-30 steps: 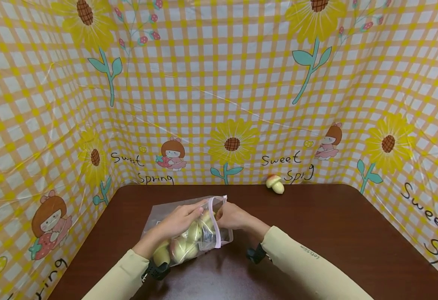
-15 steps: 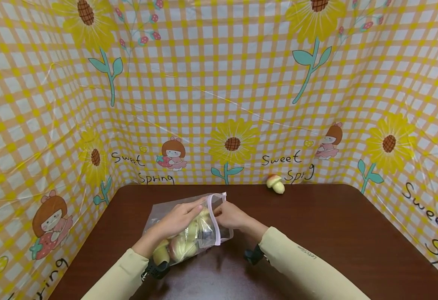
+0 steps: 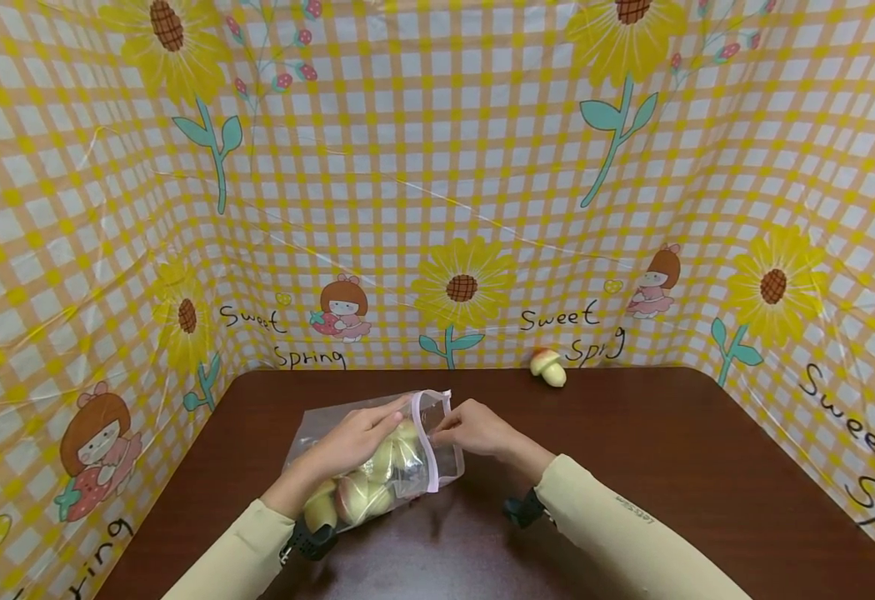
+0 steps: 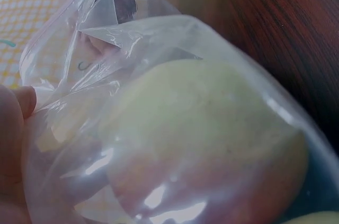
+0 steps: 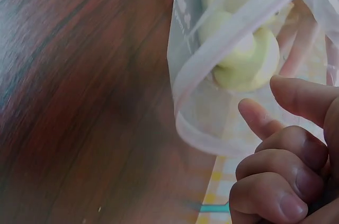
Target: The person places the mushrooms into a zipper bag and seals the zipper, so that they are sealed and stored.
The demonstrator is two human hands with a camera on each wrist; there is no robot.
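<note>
A clear zip bag (image 3: 417, 492) with a pale pink-white zip band lies on its side, its mouth gaping to the right. Several cream-and-red mushrooms (image 3: 362, 497) are inside; one mushroom (image 4: 206, 128) fills much of the left wrist view. My left hand (image 3: 358, 437) rests on the bag's upper side with its fingers straight. At the mouth, my right hand (image 3: 475, 429) has its thumb and forefinger apart, nothing between them, and the other fingers curled. In the right wrist view the mushrooms (image 5: 246, 57) show through the plastic beyond those fingertips.
Another mushroom (image 3: 550, 367) with a reddish cap lies at the far edge of the dark brown table (image 3: 632, 467). A checked sunflower cloth (image 3: 377, 208) hangs behind the table and along both sides.
My right hand has drawn back a little to the right from inside the bag's mouth, so its fingertips are now nearer the zip band. The left hand stays on the bag.
</note>
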